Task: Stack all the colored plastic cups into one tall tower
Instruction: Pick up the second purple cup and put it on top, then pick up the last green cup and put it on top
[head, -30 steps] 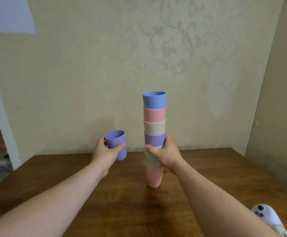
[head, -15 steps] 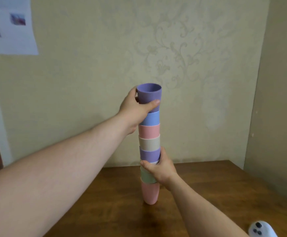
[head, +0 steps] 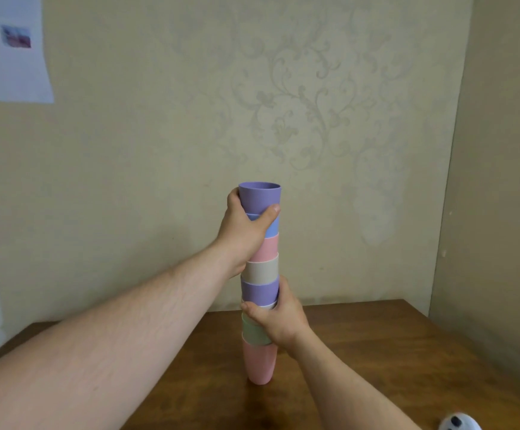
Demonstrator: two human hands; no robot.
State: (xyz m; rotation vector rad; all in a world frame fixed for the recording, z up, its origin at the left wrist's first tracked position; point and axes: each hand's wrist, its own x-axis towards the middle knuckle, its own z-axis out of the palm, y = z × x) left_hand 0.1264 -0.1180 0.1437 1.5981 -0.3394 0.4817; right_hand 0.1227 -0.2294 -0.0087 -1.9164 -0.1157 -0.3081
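Head view: one tower (head: 260, 287) of eight nested cups is standing on the wooden table (head: 361, 352) — two purple, two pink, one blue, one beige, one green, one white sliver. The left hand (head: 246, 232) is gripping the top purple cup (head: 260, 197); the right hand (head: 278, 318) is clasping the tower lower down — around the green cup (head: 252, 332).

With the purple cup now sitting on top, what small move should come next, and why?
Probably loosen the left hand from the top purple cup: it looks seated in the blue cup. The right hand should keep bracing the tower at mid-height.
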